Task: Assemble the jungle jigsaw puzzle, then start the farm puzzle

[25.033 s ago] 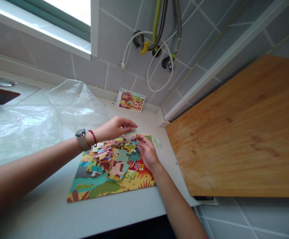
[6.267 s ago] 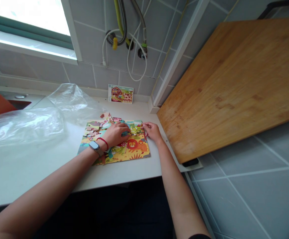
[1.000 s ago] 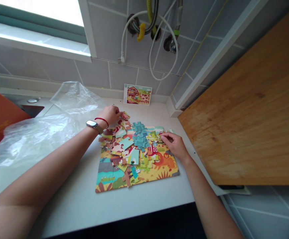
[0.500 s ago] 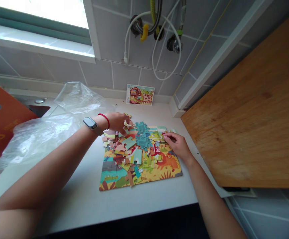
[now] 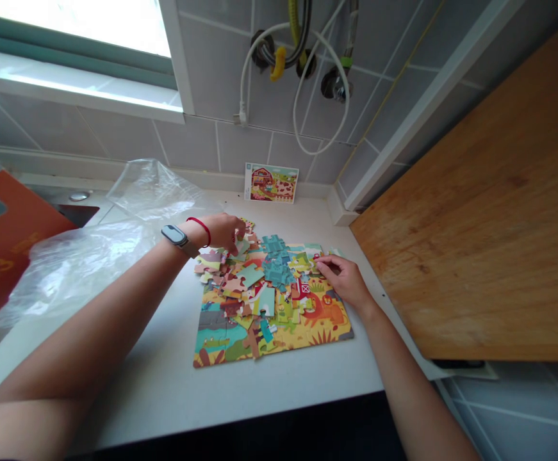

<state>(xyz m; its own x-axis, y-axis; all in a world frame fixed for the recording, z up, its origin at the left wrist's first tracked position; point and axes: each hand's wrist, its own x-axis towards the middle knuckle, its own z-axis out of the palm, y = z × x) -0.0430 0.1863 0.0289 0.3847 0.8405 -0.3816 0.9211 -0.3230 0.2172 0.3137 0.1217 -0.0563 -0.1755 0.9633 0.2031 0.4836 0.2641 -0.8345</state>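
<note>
A colourful animal puzzle [image 5: 329, 314] lies flat on the white counter, with a heap of loose pieces over it. My left hand [image 5: 225, 232], with a watch and a red string at the wrist, reaches over the heap's upper left, its fingers bent down at a pale green piece [image 5: 241, 248]; the fingertips are partly hidden. Teal pieces [image 5: 277, 262] are piled in the middle. At the puzzle's upper right, my right hand [image 5: 341, 274] has thumb and forefinger pinched together beside a yellow-green piece [image 5: 300, 263]; whatever is between them is too small to make out.
A farm picture card [image 5: 272, 183] leans against the tiled wall. Crumpled clear plastic [image 5: 91, 256] and an orange box [image 5: 14, 237] are on the left. A wooden board [image 5: 490, 211] stands at the right. A white cable [image 5: 295, 121] hangs above.
My left hand has shifted slightly to the left, uncovering more pieces near its fingertips. My right hand has stayed at the same place.
</note>
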